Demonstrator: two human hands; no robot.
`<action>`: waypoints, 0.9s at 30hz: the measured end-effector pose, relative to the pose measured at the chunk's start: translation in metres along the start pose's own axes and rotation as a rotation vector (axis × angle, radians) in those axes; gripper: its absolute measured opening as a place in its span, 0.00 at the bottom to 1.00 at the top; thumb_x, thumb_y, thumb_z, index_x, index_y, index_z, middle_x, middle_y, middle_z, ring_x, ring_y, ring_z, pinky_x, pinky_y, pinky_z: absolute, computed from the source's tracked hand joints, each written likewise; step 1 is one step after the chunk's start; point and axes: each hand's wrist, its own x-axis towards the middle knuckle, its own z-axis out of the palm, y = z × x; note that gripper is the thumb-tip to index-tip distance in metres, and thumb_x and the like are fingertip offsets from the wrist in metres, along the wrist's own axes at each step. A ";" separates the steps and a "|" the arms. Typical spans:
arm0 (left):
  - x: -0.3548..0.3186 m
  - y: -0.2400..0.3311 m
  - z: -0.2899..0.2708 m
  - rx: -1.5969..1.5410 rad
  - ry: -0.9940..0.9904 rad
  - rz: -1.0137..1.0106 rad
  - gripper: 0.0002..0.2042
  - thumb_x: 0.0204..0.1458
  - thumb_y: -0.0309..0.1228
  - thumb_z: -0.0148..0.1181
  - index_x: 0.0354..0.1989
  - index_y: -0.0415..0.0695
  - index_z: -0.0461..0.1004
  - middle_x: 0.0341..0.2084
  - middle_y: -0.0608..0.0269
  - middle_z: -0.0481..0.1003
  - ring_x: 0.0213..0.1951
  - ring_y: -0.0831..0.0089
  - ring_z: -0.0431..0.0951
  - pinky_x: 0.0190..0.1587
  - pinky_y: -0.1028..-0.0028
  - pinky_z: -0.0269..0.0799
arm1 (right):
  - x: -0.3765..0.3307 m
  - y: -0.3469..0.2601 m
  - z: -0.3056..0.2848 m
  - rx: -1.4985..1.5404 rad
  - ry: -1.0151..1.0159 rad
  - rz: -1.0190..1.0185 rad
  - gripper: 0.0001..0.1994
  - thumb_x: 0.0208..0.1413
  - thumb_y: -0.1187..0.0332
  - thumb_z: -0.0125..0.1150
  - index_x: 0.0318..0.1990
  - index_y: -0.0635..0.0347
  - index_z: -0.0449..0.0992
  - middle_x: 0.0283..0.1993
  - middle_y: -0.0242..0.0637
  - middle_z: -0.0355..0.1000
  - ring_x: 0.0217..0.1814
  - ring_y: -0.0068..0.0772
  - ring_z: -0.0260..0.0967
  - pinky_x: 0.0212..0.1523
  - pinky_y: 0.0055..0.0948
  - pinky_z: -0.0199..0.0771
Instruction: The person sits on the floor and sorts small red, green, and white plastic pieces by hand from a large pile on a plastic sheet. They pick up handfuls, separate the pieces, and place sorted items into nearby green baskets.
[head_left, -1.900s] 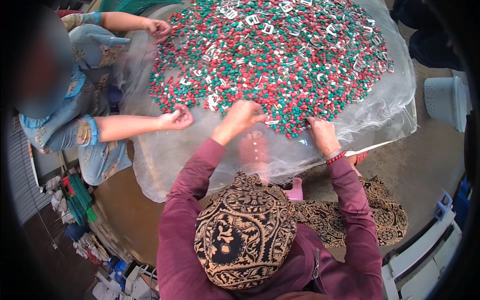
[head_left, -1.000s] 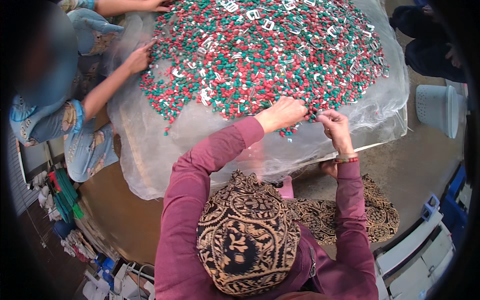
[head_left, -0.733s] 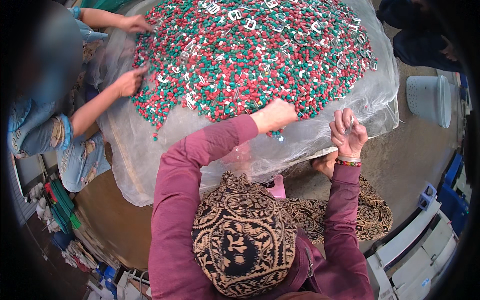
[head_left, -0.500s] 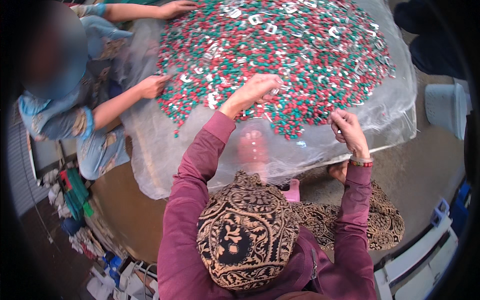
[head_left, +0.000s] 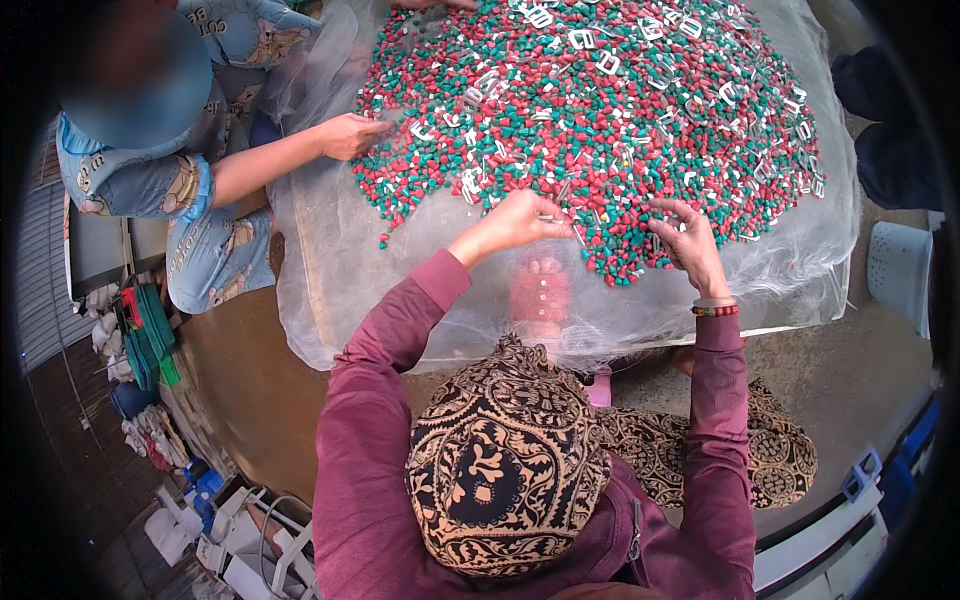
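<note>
1. Head view: the left hand (head_left: 515,222) pinches a small piece at the near edge of the red and green pieces (head_left: 600,120) heaped on the desk (head_left: 330,290).
2. The right hand (head_left: 688,240), fingers loosely curled, rakes the heap; pieces could roll off the clear sheet (head_left: 800,270).
3. A co-worker's hand (head_left: 350,135) nearby could collide.

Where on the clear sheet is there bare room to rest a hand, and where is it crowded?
Bare sheet lies left of the pile of red and green pieces, below the co-worker's hand, and along the near edge between left hand and right hand. The pile itself is crowded.
</note>
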 end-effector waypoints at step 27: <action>0.041 -0.010 0.023 0.817 0.121 -0.043 0.04 0.46 0.23 0.53 0.26 0.35 0.72 0.28 0.45 0.72 0.31 0.52 0.77 0.31 0.60 0.75 | -0.039 0.003 -0.028 1.102 -0.356 -0.400 0.12 0.60 0.61 0.53 0.32 0.61 0.66 0.21 0.28 0.56 0.16 0.12 0.46 0.10 0.10 0.41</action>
